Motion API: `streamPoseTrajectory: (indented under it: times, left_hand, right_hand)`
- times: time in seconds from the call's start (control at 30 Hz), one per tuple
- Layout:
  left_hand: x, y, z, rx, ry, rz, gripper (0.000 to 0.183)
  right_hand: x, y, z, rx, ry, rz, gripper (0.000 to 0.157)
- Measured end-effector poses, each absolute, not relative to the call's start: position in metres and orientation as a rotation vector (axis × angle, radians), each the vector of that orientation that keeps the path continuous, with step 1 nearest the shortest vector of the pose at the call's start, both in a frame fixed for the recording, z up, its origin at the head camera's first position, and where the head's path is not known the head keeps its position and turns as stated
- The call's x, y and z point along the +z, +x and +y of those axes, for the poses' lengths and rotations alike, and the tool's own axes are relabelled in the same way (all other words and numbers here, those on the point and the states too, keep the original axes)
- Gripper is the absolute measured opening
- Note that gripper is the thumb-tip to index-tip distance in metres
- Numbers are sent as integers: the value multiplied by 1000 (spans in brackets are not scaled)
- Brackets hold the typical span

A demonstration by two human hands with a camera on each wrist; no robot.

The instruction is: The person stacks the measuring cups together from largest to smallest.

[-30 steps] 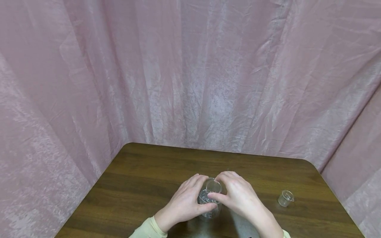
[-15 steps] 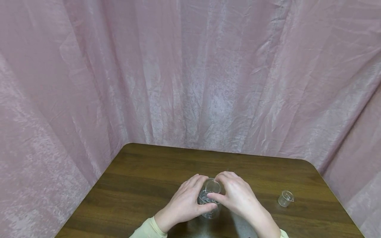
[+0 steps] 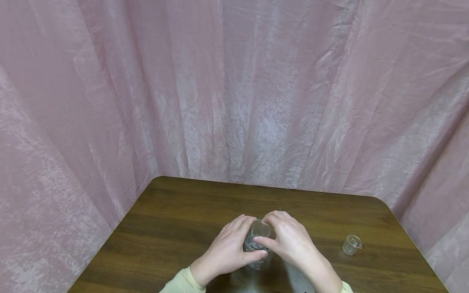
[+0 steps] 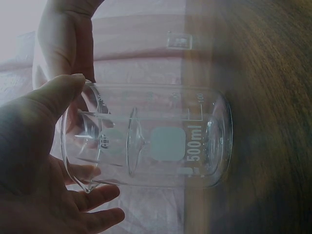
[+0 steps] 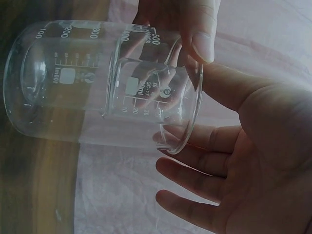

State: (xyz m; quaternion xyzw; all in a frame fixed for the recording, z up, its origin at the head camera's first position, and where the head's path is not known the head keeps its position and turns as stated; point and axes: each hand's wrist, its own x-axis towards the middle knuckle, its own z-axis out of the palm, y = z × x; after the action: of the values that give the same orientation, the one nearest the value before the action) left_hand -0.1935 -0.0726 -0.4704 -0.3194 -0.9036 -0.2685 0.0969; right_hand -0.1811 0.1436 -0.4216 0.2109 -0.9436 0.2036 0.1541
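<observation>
Glare hazes the left wrist view's upper-left corner, with the left hand (image 4: 36,144) in shadow.

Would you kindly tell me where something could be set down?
The table is bare left of the left hand, before the curtain, and between the right hand and lone small beaker; crowded around the large beaker between the hands.

Fingers (image 3: 257,256) partly hide the large beaker (image 3: 259,265).
</observation>
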Motion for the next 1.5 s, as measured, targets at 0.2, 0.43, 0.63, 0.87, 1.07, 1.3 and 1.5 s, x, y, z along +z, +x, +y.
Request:
streamPoseTrajectory:
  times: [0.2,0.43,0.63,0.87,1.07,1.3,1.5]
  left_hand:
    - [-470,-193,-73,-790,-948,-2683,77]
    - [-470,-193,-72,-780,-935,-2700,80]
    - [-470,-193,-72,-779,-927,-2705,81]
    - [-471,-193,-72,-784,-931,-2699,81]
    - [-471,-194,-73,-808,-933,-2704,80]
    - [-471,-194,-73,-795,-933,-2695,80]
    - [-472,-194,-73,-799,-942,-2679,79]
  right_hand:
    - [-424,-182,143,576,601,-2721,40]
    - [-425,-183,141,547,654,-2750,41]
    - [-423,-184,142,533,704,-2755,41]
    - [-422,-188,142,495,759,-2775,47]
    - [-421,-191,140,448,787,-2800,45]
    - [-418,-193,136,399,793,-2813,42]
    - [-418,-195,134,390,808,-2834,40]
